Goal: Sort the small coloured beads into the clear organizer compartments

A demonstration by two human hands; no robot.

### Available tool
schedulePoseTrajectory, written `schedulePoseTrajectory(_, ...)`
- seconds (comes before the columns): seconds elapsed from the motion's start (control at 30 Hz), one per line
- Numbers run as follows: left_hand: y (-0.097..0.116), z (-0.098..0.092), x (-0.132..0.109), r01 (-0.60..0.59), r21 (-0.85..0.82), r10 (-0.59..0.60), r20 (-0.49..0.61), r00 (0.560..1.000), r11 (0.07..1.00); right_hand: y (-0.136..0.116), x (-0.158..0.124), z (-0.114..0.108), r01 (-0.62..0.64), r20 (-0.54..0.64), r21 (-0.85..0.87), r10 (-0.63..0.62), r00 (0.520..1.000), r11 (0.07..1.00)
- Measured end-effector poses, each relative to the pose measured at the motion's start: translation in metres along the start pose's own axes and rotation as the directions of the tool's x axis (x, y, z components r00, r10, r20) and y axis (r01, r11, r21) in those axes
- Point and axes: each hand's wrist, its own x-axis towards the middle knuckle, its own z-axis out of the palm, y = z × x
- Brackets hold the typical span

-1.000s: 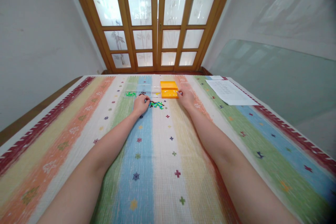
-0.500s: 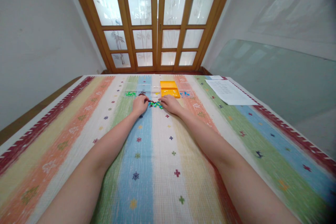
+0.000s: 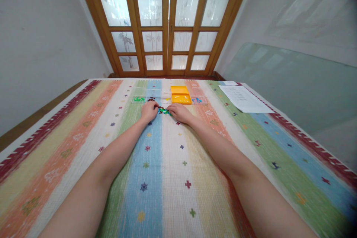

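Note:
A small pile of mixed green, blue and dark red pieces (image 3: 164, 111) lies on the striped cloth between my two hands. At its left edge is my left hand (image 3: 150, 111), fingers pinched together; what they hold, if anything, is too small to tell. My right hand (image 3: 179, 112) reaches over the pile's right edge with its fingertips close together, their contents also too small to make out. Just beyond are clear boxes with green pieces (image 3: 138, 99), dark red pieces (image 3: 151, 99), yellow pieces (image 3: 167, 99) and blue pieces (image 3: 196, 100). An open orange box (image 3: 181, 90) holds pale pieces.
The striped cloth (image 3: 175, 178) covers the table. Printed paper sheets (image 3: 242, 98) lie at the far right. Behind the table's far edge stand wooden doors with glass panes (image 3: 167, 26), and a greenish glass panel (image 3: 284, 78) leans at the right wall.
My right hand has shifted slightly left over the pile, covering a bit more of its right side. My left hand has hardly moved. The view has shifted very slightly.

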Motion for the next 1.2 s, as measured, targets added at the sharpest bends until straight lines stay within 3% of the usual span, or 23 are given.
schedulePoseTrajectory(0.3,0.001,-0.001,-0.001,0.002,-0.031,-0.002,-0.011,1.000,1.000,-0.002,-0.001,-0.002,-0.052,0.036,-0.027,0.053,0.998,0.998)
schedulePoseTrajectory(0.63,0.002,-0.002,-0.002,-0.010,-0.026,0.009,-0.011,1.000,1.000,0.008,0.005,-0.012,-0.138,-0.226,0.058,0.147,0.963,0.989)
schedulePoseTrajectory(0.8,0.002,-0.002,-0.002,-0.026,-0.006,0.026,0.009,1.000,1.000,0.012,0.020,-0.014,-0.217,-0.200,0.060,0.224,0.954,0.974)
schedulePoseTrajectory(1.0,0.002,-0.004,-0.002,-0.028,-0.021,0.028,0.021,0.999,0.999,0.020,0.042,-0.002,-0.236,-0.223,0.083,0.249,0.943,0.968)
schedulePoseTrajectory(1.2,-0.004,-0.004,0.001,-0.010,-0.039,0.011,0.022,1.000,0.999,0.008,0.044,0.011,-0.230,-0.182,0.071,0.239,0.954,0.971)
